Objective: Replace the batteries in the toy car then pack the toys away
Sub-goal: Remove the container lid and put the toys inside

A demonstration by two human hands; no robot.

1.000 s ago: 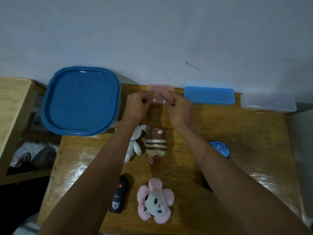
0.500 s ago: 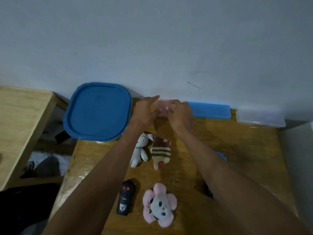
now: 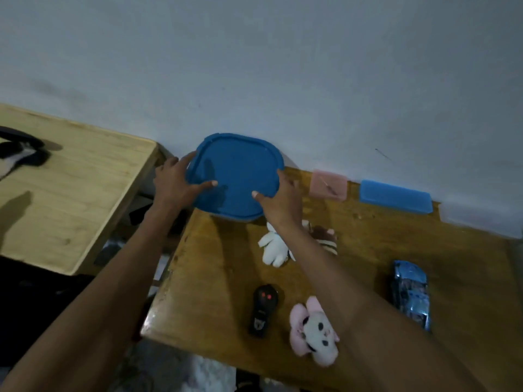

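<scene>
At frame centre, left hand (image 3: 177, 182) and right hand (image 3: 278, 200) clasp opposite rims of the blue lid (image 3: 236, 176), fingers spread; rigid, light plastic, best prised at edges.

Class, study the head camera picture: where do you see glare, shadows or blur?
Head view: glare streaks on the wooden table near its left edge; both hands cast dark shadows on the blue lid; the toy car and pink plush look soft and smeared; straight table edges bow from wide-angle distortion.

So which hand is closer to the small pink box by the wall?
Right. The right hand grips the blue lid's near edge just beside the pink box; the left hand holds the lid's far side.
</scene>
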